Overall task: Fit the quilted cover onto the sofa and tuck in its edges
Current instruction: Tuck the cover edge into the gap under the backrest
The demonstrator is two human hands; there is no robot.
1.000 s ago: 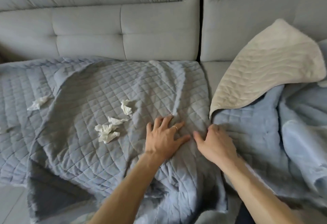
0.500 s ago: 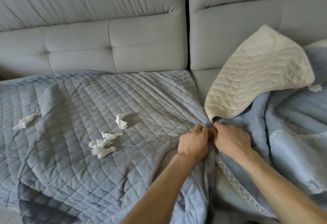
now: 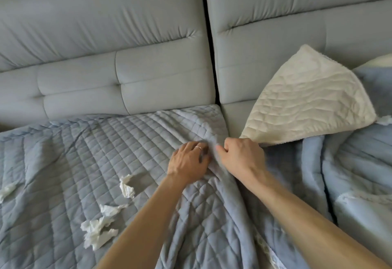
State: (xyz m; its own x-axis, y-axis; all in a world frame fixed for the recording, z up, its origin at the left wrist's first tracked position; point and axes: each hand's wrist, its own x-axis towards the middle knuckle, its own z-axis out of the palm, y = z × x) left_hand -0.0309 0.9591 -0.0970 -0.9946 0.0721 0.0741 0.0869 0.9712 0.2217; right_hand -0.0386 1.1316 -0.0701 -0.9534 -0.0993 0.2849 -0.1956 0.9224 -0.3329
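A blue-grey quilted cover [image 3: 89, 162] lies spread over the left seat of a grey sofa [image 3: 127, 41], its right edge bunched along the gap between the seats. My left hand [image 3: 188, 160], with a ring on it, rests on the cover at that gap, fingers curled into the fabric. Just to its right, my right hand [image 3: 239, 158] pinches a fold of the same cover. A cream quilted underside [image 3: 307, 103] of a cover is flipped up against the right backrest.
Several crumpled white tissues [image 3: 99, 228] lie on the cover at the left and front. More light blue bedding [image 3: 356, 173] is heaped on the right seat. A dark gap [image 3: 210, 35] splits the two backrests.
Both hands have moved from lower on the cover up to the seat gap and closed on the fabric. The cover over the left seat lies flatter than before.
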